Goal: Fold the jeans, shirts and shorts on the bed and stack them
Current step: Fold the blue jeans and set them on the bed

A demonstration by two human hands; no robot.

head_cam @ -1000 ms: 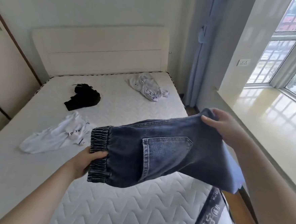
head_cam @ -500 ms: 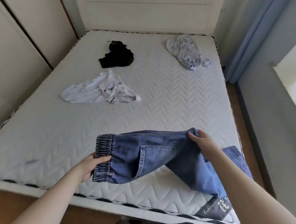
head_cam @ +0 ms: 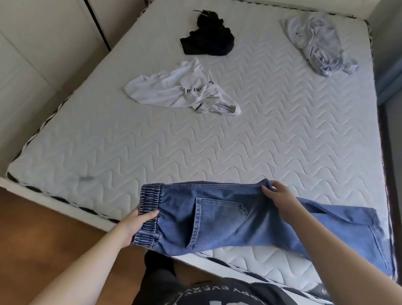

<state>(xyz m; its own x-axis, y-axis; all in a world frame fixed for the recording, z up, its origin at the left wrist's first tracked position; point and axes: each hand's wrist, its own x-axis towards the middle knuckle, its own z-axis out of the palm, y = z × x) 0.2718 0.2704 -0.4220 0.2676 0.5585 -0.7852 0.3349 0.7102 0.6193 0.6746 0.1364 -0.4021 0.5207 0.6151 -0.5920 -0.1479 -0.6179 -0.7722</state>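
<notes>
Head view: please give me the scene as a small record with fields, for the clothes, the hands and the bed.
held item: jeans, spread sideways over the near edge of the mattress
left hand: grips the elastic waistband
right hand: pinches the upper edge of the denim
white shirt: crumpled, mid-bed, unfolded
black garment: bunched, beyond the white shirt
grey garment: crumpled, far right corner
stack: none visible yet
</notes>
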